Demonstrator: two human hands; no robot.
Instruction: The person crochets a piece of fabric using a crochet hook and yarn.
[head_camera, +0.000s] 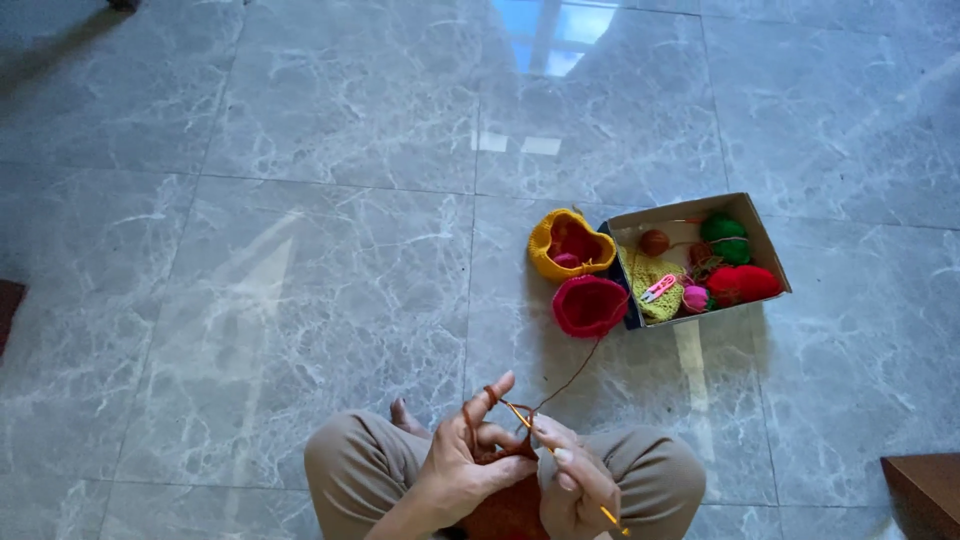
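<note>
Head view: the left hand (462, 468) has its grip closed on a brown crochet piece (505, 505) over the lap, brown yarn (572, 375) looped over its forefinger. The right hand (578, 482) pinches an orange crochet hook (560, 458). Ahead on the floor (300, 250), an open box (700, 215) holds yarn balls.

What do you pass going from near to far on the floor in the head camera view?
Hands working brown yarn: left hand, right hand → pink knitted cup → yellow knitted cup → window reflection.
</note>
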